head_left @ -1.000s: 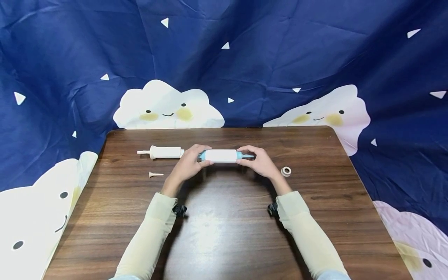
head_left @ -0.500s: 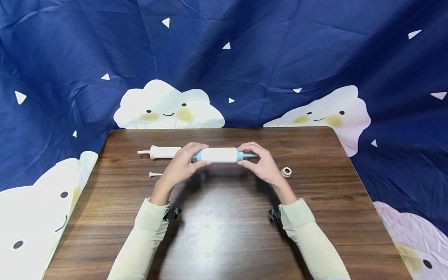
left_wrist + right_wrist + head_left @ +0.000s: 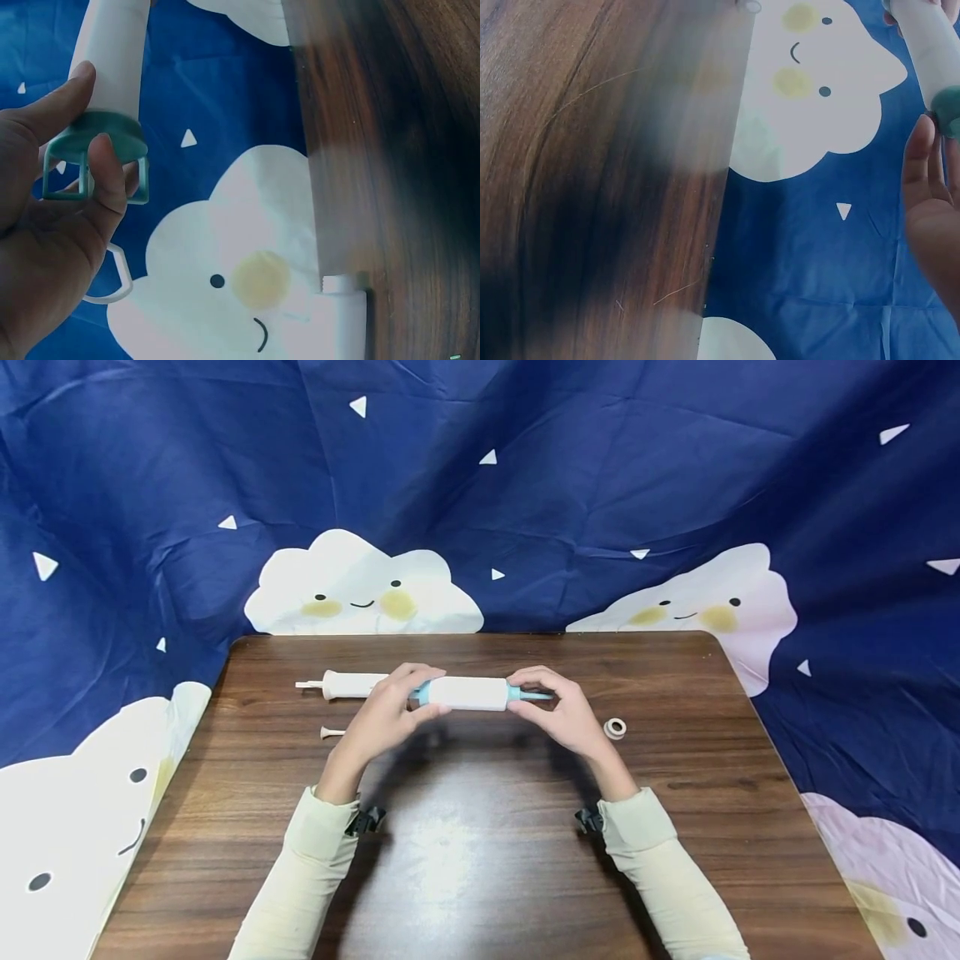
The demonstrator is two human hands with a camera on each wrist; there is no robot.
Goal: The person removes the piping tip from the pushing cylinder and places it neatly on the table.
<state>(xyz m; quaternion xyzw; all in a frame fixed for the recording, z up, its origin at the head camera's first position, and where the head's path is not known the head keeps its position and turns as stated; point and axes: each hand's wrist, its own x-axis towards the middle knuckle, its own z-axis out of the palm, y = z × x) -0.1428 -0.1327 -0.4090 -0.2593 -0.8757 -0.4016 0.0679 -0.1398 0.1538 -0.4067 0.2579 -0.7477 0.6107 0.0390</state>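
Note:
A white tube (image 3: 468, 693) with light blue ends is held level between both hands, raised over the table. My left hand (image 3: 386, 710) grips its left end, thumb and fingers on opposite sides. In the left wrist view that end is a teal open-frame collar (image 3: 97, 133), with a white loop (image 3: 120, 281) showing beneath the hand. My right hand (image 3: 558, 710) pinches the other end, where a thin blue nozzle (image 3: 534, 696) points right. The right wrist view catches only part of this hand (image 3: 934, 195) beside the teal end (image 3: 946, 109).
Behind my left hand lies a second, all-white tube (image 3: 352, 685) with a thin tip, its right end hidden. Nearer me is a small flared nozzle (image 3: 330, 732), partly covered by the hand. A pale ring (image 3: 615, 728) lies right of my right hand on the wooden table (image 3: 480, 877).
My left hand has shifted left, now overlapping the white tube and the small nozzle behind it. The held tube has moved slightly left and looks a little bigger. The right hand has shifted slightly right.

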